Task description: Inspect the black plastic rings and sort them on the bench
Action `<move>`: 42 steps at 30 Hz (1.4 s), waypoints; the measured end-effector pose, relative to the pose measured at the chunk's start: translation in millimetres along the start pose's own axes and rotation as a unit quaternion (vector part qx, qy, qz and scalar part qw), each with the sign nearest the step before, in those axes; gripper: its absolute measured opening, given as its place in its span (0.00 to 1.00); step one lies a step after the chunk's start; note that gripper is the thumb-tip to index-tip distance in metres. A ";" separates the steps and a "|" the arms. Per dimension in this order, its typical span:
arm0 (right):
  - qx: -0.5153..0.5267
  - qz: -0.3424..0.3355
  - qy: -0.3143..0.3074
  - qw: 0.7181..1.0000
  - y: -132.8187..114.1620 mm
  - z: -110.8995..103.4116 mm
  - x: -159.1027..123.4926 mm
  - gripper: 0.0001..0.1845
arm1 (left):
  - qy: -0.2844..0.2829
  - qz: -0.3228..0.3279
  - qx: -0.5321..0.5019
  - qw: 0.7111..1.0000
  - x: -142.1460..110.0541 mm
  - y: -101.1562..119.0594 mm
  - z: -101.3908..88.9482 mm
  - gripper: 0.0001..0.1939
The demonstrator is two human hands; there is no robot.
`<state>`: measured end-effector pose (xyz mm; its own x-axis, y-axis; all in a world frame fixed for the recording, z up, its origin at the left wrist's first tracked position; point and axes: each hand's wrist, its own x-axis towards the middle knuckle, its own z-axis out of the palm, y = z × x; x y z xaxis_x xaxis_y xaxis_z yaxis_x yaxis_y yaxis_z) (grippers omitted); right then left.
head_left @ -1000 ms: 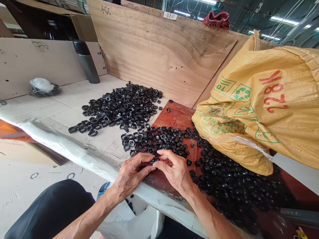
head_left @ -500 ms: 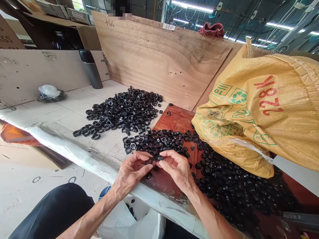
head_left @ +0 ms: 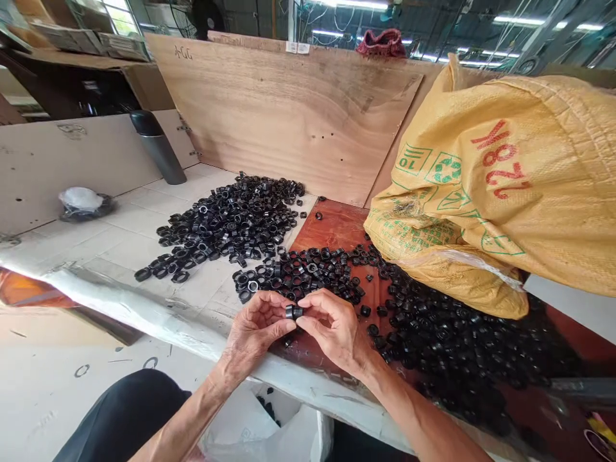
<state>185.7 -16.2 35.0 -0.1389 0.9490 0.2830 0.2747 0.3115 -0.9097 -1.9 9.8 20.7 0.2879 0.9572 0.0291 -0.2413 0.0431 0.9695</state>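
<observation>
Near the table's front edge, my left hand (head_left: 260,324) pinches a black plastic ring (head_left: 289,311) between thumb and fingertips. My right hand (head_left: 332,324) grips a black threaded plastic fitting (head_left: 297,312) from the other side. The ring and the fitting meet end to end between the two hands; how far one sits in the other cannot be made out. Just behind my fingers lies a pile of black rings (head_left: 308,269), with a larger ring pile (head_left: 240,218) farther back. To the right of my right hand spreads a heap of small black fittings (head_left: 452,340).
A yellow woven sack (head_left: 481,179) bulges over the right side. Plywood boards (head_left: 289,115) wall the back. On the left stand a dark flask (head_left: 158,149) and a plastic-wrapped bundle (head_left: 85,204). A white wrapped edge (head_left: 144,311) runs along the table front.
Half a second ago the ring and the threaded fitting were held slightly apart; now they are together between my fingertips. The camera view has also shifted a little.
</observation>
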 end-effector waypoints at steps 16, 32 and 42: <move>-0.085 -0.073 -0.015 0.994 -4.3 -5.5 1.0 0.11 | 0.031 0.013 0.060 0.998 -2.7 -0.4 -0.4 0.11; 0.010 -0.018 0.017 1.000 -6.5 -1.6 3.0 0.05 | 0.013 0.007 0.075 0.997 -2.8 2.7 -1.6 0.12; -0.015 -0.032 0.012 0.999 1.6 0.8 0.2 0.10 | 0.009 0.023 0.065 0.998 -1.8 -2.4 -2.7 0.09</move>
<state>185.3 -15.6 33.4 -0.1338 0.9280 0.3477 0.2943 0.3723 -0.8802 -4.3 8.8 17.7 0.2629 0.9623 0.0702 -0.1316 -0.0363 0.9906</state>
